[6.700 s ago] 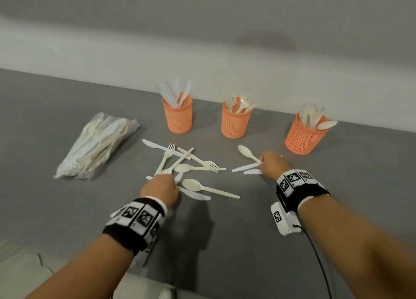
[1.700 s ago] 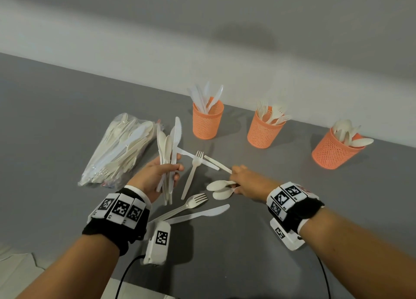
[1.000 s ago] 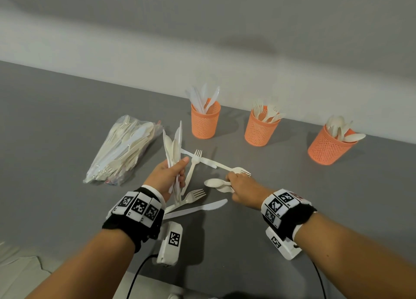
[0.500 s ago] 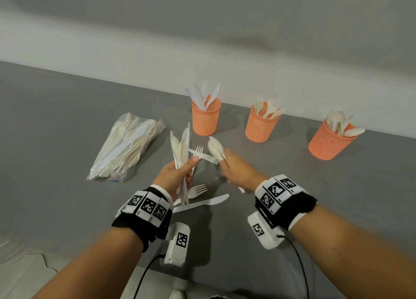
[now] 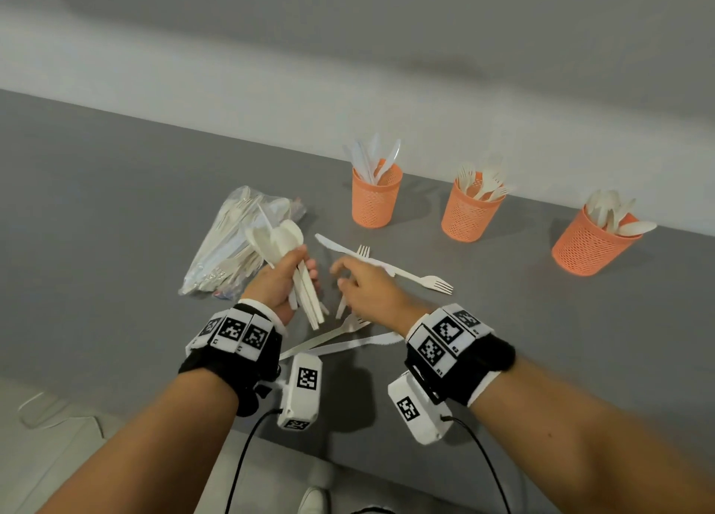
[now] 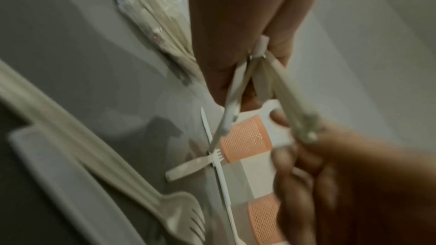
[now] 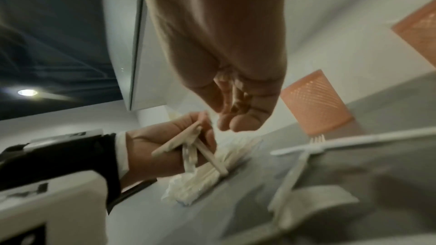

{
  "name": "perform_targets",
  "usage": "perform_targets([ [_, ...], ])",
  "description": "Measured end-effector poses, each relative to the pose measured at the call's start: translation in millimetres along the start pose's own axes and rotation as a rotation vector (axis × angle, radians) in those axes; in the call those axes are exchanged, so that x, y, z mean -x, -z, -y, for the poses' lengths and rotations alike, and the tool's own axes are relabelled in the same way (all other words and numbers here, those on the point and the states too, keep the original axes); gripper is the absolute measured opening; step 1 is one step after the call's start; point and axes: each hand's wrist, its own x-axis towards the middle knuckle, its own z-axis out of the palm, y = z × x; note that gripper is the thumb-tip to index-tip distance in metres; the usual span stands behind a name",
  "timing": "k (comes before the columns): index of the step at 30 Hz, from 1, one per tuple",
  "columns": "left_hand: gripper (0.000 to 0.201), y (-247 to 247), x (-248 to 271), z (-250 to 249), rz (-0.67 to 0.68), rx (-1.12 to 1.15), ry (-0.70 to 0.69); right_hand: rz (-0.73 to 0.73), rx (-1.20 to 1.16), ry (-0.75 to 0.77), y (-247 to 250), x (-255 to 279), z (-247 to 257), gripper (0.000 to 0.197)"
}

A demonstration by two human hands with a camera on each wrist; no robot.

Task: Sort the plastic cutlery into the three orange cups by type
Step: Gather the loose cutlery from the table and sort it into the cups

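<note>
My left hand grips a bundle of white cutlery, spoon bowls up and handles fanned out below. In the left wrist view the handles stick out of the left hand. My right hand hovers just right of the bundle with loosely curled fingers that hold nothing, as the right wrist view of the right hand also shows. Three orange cups stand at the back: the knife cup, the fork cup and the spoon cup.
Loose on the grey table are a knife, a fork, and a second fork partly under my right hand. Another fork and knife lie near my wrists. A clear bag of cutlery lies left.
My right hand lifted two spoons off the table and passed them into the left hand's bundle, then let go. The bundle tilted to the left.
</note>
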Motion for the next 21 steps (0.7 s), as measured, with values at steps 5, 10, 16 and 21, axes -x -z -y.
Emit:
perform_targets([
  [5,0.026,11,11,-11,0.004,-0.042,-0.039,0.291,0.401,-0.071,-21,17,-30,0.024],
  [10,0.025,13,18,-6,0.022,-0.087,-0.054,0.216,0.511,-0.092,-1,27,-48,0.021],
  [16,0.023,-1,21,8,0.062,-0.108,0.008,0.089,0.617,-0.188,16,46,-68,0.026],
  [21,0.021,-14,23,19,0.073,-0.138,0.021,0.04,0.499,-0.367,25,50,-76,0.021],
])
